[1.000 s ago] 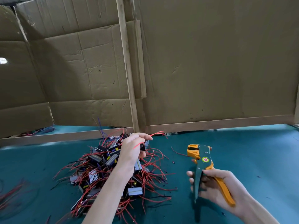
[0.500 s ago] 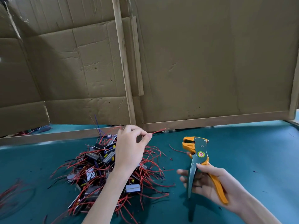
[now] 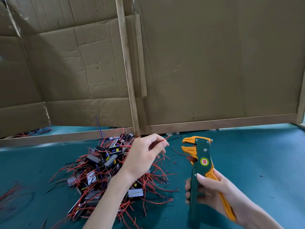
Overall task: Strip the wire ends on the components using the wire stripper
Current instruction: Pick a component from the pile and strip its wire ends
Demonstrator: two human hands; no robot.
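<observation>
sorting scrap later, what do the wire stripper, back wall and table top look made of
Wire stripper: orange handle and jaw look like moulded plastic, green body likely painted metal, shiny rivets. Back wall: creased cardboard on wooden strips. Table top: matte teal, maybe a rubber mat; unclear.

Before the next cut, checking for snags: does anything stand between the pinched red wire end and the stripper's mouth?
Nothing visible. The red wire end in the left hand faces the wire stripper across open air.

1. Wire stripper [image 3: 202, 160]: dark green body, orange head and handle, round red-and-green sticker.
2. Components [image 3: 105, 162], at 9 o'clock of it: grey and black, yellow parts; wires [image 3: 167, 138] red, a few blue.
3. Desk [image 3: 257, 154]: teal.
4. Cardboard [image 3: 206, 63], at 12 o'clock: plain brown.
</observation>
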